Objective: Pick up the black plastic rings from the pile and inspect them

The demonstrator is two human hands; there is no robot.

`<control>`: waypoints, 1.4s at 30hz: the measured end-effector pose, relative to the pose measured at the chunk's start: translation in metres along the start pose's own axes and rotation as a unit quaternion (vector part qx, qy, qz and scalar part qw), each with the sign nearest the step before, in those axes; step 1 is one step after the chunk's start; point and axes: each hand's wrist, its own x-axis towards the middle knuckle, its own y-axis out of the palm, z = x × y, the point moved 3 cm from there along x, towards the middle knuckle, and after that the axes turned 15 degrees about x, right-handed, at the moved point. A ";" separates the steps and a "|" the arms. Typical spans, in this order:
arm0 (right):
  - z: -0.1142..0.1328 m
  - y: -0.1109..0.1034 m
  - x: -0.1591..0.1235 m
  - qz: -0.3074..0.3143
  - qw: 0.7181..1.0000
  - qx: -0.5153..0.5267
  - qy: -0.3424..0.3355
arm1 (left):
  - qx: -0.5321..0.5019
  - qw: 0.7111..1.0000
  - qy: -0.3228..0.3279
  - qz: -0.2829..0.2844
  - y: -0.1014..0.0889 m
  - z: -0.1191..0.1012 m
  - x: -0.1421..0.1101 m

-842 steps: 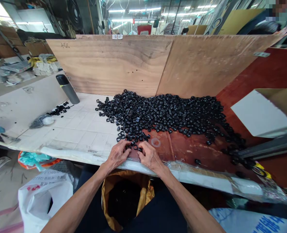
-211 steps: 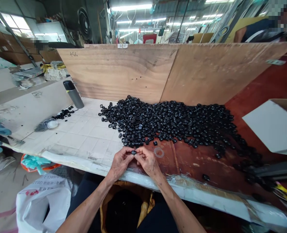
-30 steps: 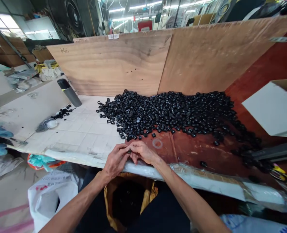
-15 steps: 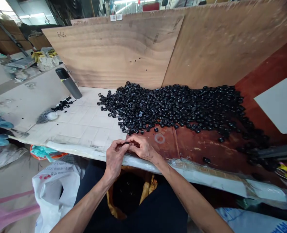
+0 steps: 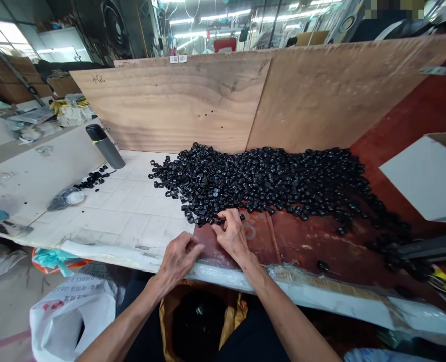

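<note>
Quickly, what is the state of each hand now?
Left hand: half open, holding nothing visible.
Right hand: curled at small black ring-shaped parts; cannot tell if holding one.

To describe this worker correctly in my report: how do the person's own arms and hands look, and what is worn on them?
The left hand and right hand are bare, with no gloves, rings or tape in view. The forearms are lean, and no sleeve, watch or bracelet shows on them. A dark garment shows below and between the arms.

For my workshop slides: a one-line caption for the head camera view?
Right hand at a heap of small black rings, left hand on the bench edge.
</note>
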 end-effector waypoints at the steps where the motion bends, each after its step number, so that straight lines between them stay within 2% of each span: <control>1: -0.004 0.002 0.000 0.019 1.000 -0.015 -0.012 | 0.015 1.000 0.008 -0.016 0.008 0.000 0.012; 4: -0.012 0.006 -0.002 0.057 0.997 -0.035 -0.025 | 0.076 0.995 0.017 -0.067 0.032 0.004 0.037; 8: -0.005 0.005 -0.001 0.057 0.998 0.005 0.006 | 0.112 0.982 -0.049 -0.146 0.036 0.019 0.049; 10: 0.003 0.007 -0.001 0.081 0.995 0.062 0.017 | 0.125 0.981 -0.040 -0.143 0.034 0.024 0.053; 14: 0.013 0.017 -0.003 0.204 0.972 0.116 0.010 | 0.124 0.986 0.002 -0.115 0.032 0.026 0.057; 16: 0.009 0.018 -0.002 0.191 0.977 0.090 0.019 | 0.118 0.986 0.009 -0.117 0.032 0.027 0.052; 18: 0.003 0.016 0.000 0.138 0.988 0.066 0.038 | 0.113 0.987 0.018 -0.112 0.031 0.027 0.045; 21: -0.004 0.012 0.001 0.093 0.992 0.069 0.059 | 0.102 0.991 0.035 -0.078 0.029 0.026 0.035; 23: -0.006 0.010 0.002 0.086 0.990 0.082 0.073 | 0.090 0.994 0.012 -0.065 0.029 0.026 0.031; 27: -0.010 0.009 0.001 0.095 0.989 0.081 0.085 | 0.081 0.992 -0.043 -0.084 0.030 0.025 0.027; 32: -0.012 0.011 -0.003 0.110 0.985 0.095 0.095 | 0.081 0.994 0.010 -0.074 0.033 0.019 0.029; 35: -0.010 0.010 -0.004 0.111 0.980 0.129 0.103 | 0.023 0.997 0.019 -0.066 0.033 0.020 0.031; 38: -0.003 0.008 -0.002 0.117 0.968 0.198 0.100 | -0.126 0.990 -0.033 -0.059 0.030 0.024 0.033; 42: 0.007 0.008 0.000 0.142 0.957 0.243 0.076 | -0.360 0.929 -0.088 0.016 0.030 0.025 0.031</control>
